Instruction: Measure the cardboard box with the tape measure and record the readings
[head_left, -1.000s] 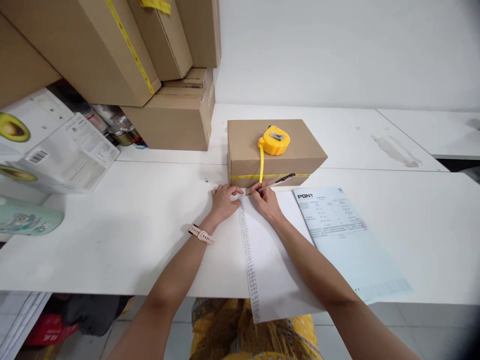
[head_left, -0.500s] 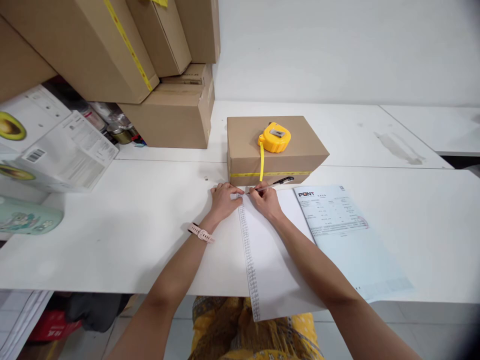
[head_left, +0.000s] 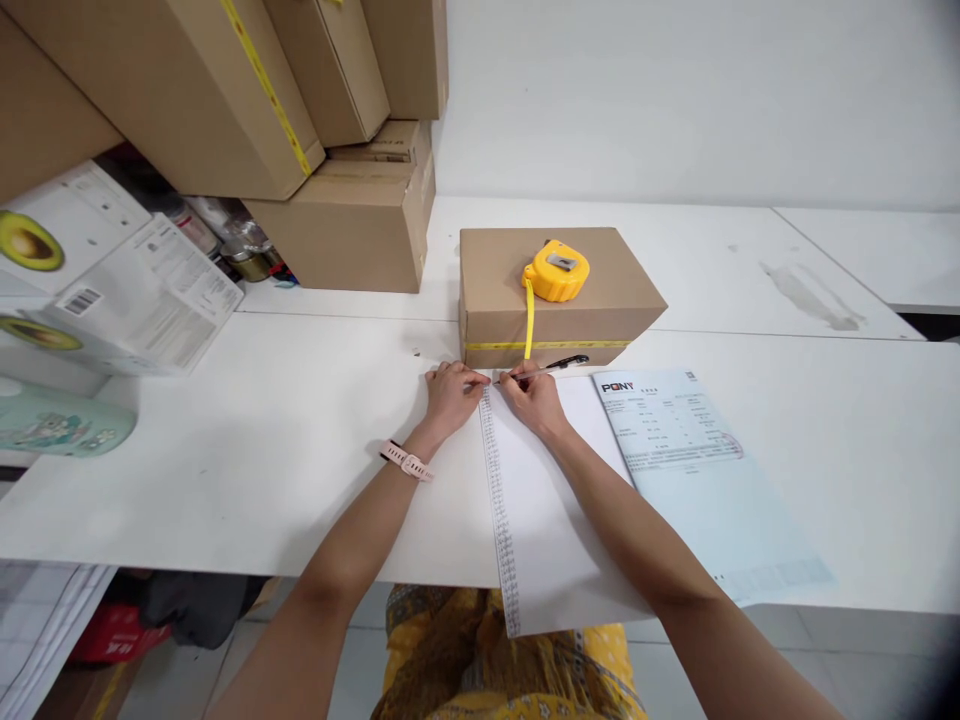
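Note:
My right hand [head_left: 534, 398] is closed around a pen [head_left: 559, 365], its tip down at the top left of a spiral notebook's white page [head_left: 559, 510]. The black end of the pen points up to the right. My left hand [head_left: 454, 395], a pink band on its wrist, lies with its fingers stretched out at the notebook's top left corner. Just beyond both hands is a cardboard box [head_left: 487, 265]. On top of it sits a yellow tape measure [head_left: 559, 270], its yellow strip hanging over the front side.
A pale blue printed booklet [head_left: 697, 510] lies to the right of the notebook. Stacked cardboard boxes [head_left: 352, 225], a white carton with avocado pictures [head_left: 142, 290] and a mint-green bottle [head_left: 67, 418] stand at the left. The white table's [head_left: 225, 480] front edge is close to my body.
The view has shifted slightly, so the box and the table things sit a little further right. My left fingertips are drawn in a little at the notebook corner; the pen stays on the page's top.

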